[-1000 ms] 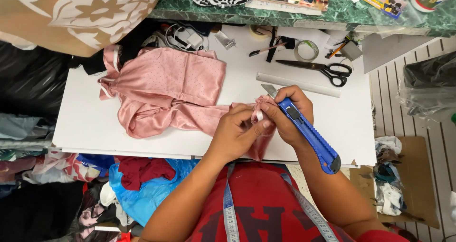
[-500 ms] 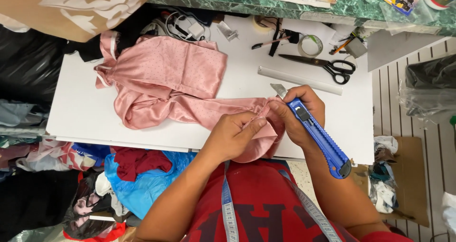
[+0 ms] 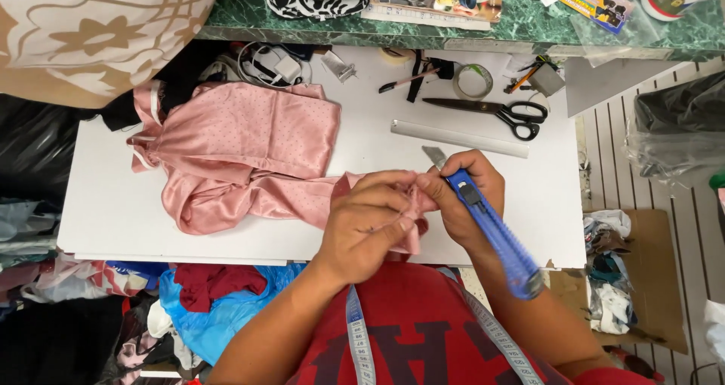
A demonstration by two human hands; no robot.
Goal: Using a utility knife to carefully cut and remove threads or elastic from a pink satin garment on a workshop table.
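Note:
A pink satin garment [image 3: 242,147] lies spread over a white table [image 3: 106,219], one end bunched up at the near edge. My left hand [image 3: 370,226] pinches that bunched end of the fabric. My right hand [image 3: 468,200] grips a blue utility knife [image 3: 491,230], its blade tip pointing up and away beside the pinched fabric. Both hands meet over the table's front edge, above my red shirt and a measuring tape [image 3: 359,340] hanging around my neck.
Black-handled scissors [image 3: 491,111], a metal ruler [image 3: 457,137], a tape roll [image 3: 473,81], a pen and cables lie at the back of the table. A green marble counter [image 3: 529,30] holds clutter behind. Piles of cloth and bags sit on the floor left and right.
My hands and the bunched fabric have stayed together at the table's front; my left hand's fingers now cover more of the fabric. The view has shifted slightly.

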